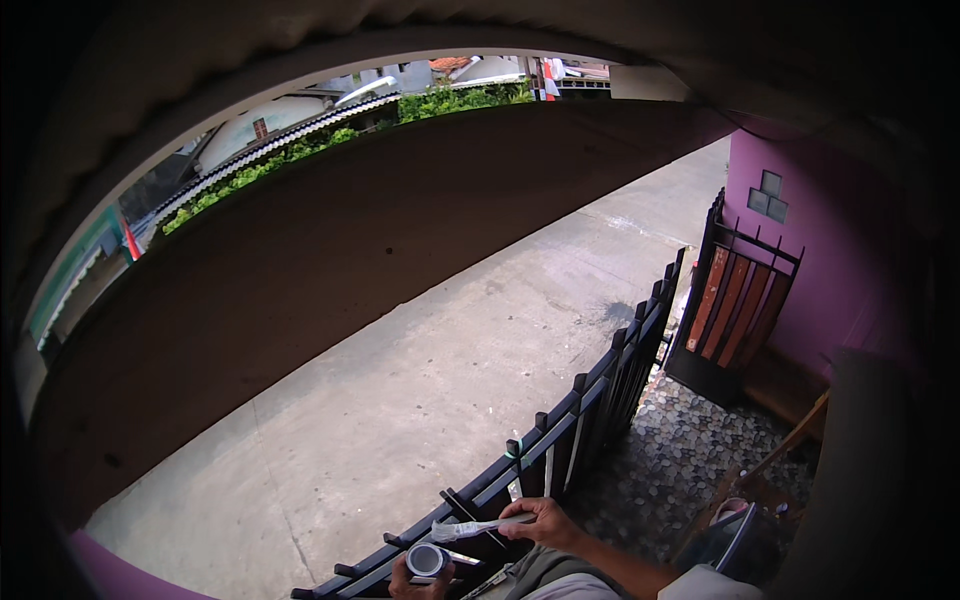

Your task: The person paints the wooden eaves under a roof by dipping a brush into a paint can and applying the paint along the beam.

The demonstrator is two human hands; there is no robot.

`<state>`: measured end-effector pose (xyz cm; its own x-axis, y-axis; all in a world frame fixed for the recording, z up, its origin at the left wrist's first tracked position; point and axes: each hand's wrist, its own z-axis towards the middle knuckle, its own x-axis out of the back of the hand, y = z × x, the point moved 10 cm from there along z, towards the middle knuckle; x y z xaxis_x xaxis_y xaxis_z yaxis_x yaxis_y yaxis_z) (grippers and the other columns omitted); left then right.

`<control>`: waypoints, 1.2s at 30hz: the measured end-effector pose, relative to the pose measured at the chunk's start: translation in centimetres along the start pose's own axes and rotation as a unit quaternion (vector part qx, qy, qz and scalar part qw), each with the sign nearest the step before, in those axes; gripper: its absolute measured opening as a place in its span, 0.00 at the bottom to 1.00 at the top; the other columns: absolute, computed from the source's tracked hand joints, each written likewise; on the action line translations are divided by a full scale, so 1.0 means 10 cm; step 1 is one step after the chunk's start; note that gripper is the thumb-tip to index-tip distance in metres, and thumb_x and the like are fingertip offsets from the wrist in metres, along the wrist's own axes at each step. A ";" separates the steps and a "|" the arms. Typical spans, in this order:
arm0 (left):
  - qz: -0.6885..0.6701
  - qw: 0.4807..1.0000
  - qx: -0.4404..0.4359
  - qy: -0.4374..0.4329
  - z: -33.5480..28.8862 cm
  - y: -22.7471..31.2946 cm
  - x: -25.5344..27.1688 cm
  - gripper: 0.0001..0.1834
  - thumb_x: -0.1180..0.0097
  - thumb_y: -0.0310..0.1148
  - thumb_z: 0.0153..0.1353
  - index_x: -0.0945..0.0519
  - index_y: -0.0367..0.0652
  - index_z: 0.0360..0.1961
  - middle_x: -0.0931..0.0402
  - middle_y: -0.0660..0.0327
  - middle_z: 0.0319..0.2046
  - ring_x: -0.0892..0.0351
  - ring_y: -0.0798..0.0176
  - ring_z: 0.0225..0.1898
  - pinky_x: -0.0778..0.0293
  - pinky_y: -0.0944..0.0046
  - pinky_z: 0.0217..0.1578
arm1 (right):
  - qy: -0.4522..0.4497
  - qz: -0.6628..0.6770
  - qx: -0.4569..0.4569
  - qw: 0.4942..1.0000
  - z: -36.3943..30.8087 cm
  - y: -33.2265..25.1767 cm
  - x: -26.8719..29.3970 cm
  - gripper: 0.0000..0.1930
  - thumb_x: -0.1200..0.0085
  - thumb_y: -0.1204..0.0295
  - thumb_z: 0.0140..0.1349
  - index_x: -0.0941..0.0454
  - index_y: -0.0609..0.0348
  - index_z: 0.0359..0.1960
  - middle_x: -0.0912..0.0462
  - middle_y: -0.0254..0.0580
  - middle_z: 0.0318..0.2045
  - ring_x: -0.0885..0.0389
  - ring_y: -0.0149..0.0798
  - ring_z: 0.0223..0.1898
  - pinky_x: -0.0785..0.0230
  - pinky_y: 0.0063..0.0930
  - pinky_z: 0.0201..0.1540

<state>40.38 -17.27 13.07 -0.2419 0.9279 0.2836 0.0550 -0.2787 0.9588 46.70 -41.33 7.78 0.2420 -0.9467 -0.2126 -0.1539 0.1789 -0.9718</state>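
My left hand (403, 582) is wrapped round a small open paint can (426, 560) at the bottom of the view, with grey paint or a grey inside showing through its round mouth. My right hand (548, 524) is closed on the handle of a paintbrush (470, 528). The brush lies nearly level, its whitish bristles pointing left, just above the can and apart from its rim. Both hands are close to a black metal fence (560, 415), whose upright bars and rails run from the lower left up to the right.
Beyond the fence lies a concrete lane (400, 380), bordered by a long dark wall (380, 220). At right are a gate with reddish-brown slats (735, 305), a pink wall (830, 260) and a pebble-patterned floor (680, 430). A glass-topped object (735, 540) and a wooden pole (800, 430) are at lower right.
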 end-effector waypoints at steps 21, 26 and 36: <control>0.096 0.981 -0.162 0.054 0.32 -0.15 0.02 0.31 0.23 0.35 0.40 0.22 0.40 0.47 0.17 0.58 0.40 0.17 0.62 0.44 0.23 0.62 0.47 | -0.118 -0.385 0.257 0.878 0.20 -1.62 -0.61 0.10 0.35 0.77 0.51 0.19 0.65 0.36 0.15 0.44 0.30 0.16 0.31 0.30 0.24 0.23 0.34; 0.098 0.979 -0.168 0.054 0.33 -0.15 -0.01 0.31 0.23 0.34 0.40 0.22 0.40 0.47 0.18 0.57 0.41 0.17 0.61 0.44 0.23 0.62 0.47 | -0.215 -0.451 0.318 0.806 0.23 -1.58 -0.99 0.10 0.35 0.78 0.50 0.18 0.65 0.35 0.16 0.45 0.30 0.16 0.39 0.30 0.25 0.26 0.33; 0.130 0.972 -0.187 0.065 0.33 -0.22 0.02 0.32 0.24 0.34 0.36 0.22 0.42 0.46 0.19 0.55 0.41 0.18 0.55 0.42 0.22 0.60 0.45 | -0.295 -0.561 0.300 0.713 0.32 -1.33 -1.57 0.05 0.41 0.78 0.46 0.24 0.62 0.25 0.20 0.46 0.24 0.19 0.49 0.26 0.29 0.41 0.29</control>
<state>43.40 -15.60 11.06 -0.3891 0.7822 0.4866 -0.2203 -0.5919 0.7753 48.06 -27.95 23.73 0.2787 -0.3368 0.8994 0.8482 -0.3529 -0.3950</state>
